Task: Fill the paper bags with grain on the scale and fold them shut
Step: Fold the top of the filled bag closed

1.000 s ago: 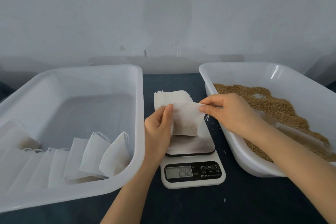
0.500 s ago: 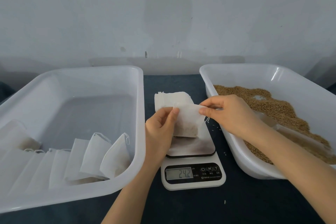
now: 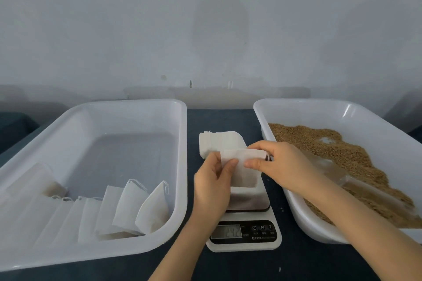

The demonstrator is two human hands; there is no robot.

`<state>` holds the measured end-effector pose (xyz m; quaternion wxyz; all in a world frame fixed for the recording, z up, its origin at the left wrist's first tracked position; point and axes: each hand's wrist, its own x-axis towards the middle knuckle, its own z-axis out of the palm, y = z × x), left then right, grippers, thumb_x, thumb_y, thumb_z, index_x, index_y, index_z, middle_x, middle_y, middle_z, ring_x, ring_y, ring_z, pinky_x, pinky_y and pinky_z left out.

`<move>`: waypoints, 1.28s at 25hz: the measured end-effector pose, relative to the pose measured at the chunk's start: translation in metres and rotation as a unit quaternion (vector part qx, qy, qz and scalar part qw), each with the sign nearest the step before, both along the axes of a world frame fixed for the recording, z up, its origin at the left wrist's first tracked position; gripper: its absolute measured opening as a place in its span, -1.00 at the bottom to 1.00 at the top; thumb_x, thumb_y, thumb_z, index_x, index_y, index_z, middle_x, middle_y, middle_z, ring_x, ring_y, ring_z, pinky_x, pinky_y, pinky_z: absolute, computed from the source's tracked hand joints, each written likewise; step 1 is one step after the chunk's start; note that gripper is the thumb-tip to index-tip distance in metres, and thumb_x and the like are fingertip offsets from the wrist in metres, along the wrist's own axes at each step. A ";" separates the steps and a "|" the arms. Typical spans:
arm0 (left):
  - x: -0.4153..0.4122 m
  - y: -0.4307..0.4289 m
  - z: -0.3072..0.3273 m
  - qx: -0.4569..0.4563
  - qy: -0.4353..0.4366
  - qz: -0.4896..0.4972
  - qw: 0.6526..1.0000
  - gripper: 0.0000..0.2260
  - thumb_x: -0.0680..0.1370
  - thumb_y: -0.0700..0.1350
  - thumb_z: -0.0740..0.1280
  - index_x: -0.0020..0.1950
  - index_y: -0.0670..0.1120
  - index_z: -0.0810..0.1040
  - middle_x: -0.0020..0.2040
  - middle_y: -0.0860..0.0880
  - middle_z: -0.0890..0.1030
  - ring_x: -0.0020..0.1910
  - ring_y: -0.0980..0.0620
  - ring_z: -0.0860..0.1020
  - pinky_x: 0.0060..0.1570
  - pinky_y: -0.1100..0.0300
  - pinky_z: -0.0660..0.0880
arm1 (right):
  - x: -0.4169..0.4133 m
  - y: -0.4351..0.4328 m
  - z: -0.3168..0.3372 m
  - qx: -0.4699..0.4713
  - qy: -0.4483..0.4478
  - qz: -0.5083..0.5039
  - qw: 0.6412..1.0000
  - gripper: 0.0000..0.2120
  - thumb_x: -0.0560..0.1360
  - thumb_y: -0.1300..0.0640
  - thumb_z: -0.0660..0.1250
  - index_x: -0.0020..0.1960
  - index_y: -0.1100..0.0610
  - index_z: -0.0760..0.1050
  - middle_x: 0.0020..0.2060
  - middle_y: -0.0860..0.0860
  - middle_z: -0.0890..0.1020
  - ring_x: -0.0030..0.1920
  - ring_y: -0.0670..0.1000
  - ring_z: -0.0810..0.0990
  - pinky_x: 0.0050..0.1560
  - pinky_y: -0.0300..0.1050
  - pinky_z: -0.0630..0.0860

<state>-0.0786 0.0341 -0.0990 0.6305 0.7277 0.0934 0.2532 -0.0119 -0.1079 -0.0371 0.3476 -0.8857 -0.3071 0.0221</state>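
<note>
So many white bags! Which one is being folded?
Between the left tub and the grain tub sits a scale. Over it, the left hand and right hand pinch one bag. Only this one is held; other bags lie stacked behind or lean in the left tub.

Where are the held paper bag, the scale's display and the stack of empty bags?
paper bag [image 3: 243, 173]: head view, middle of its front face.
scale display [image 3: 226, 232]: head view, centre of the readout.
stack of empty bags [image 3: 219, 141]: head view, top sheet, near its middle.
</note>
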 end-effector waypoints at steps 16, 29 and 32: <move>-0.068 0.072 0.147 0.274 0.086 0.023 0.958 -0.85 0.51 0.00 0.39 0.04 0.03 0.59 -0.18 0.08 0.65 -0.29 0.21 0.54 -0.29 0.49 0.41 | -0.021 0.073 0.080 0.095 -0.010 0.132 0.987 -0.94 0.44 0.00 0.39 -0.17 -0.15 0.63 -0.27 -0.16 0.67 -0.23 -0.21 0.60 -0.20 -0.31 0.49; -0.079 0.251 0.089 0.222 0.396 0.168 0.875 -0.77 0.55 -0.22 0.13 -0.29 -0.19 0.45 -0.43 -0.09 0.55 -0.38 -0.13 0.65 -0.48 0.33 0.36 | -0.008 0.075 0.026 0.050 0.020 0.092 0.994 -0.76 0.54 0.09 0.28 0.07 -0.26 0.47 -0.07 -0.19 0.63 -0.16 -0.24 0.63 -0.24 -0.33 0.48; -0.089 0.270 0.066 0.199 0.440 0.161 0.861 -0.79 0.55 -0.24 0.14 -0.12 -0.31 0.51 -0.32 -0.22 0.66 -0.36 -0.18 0.65 -0.40 0.29 0.47 | 0.000 0.059 0.018 0.033 0.027 0.057 0.997 -0.79 0.53 0.11 0.29 0.07 -0.19 0.49 -0.09 -0.17 0.64 -0.19 -0.24 0.63 -0.21 -0.17 0.56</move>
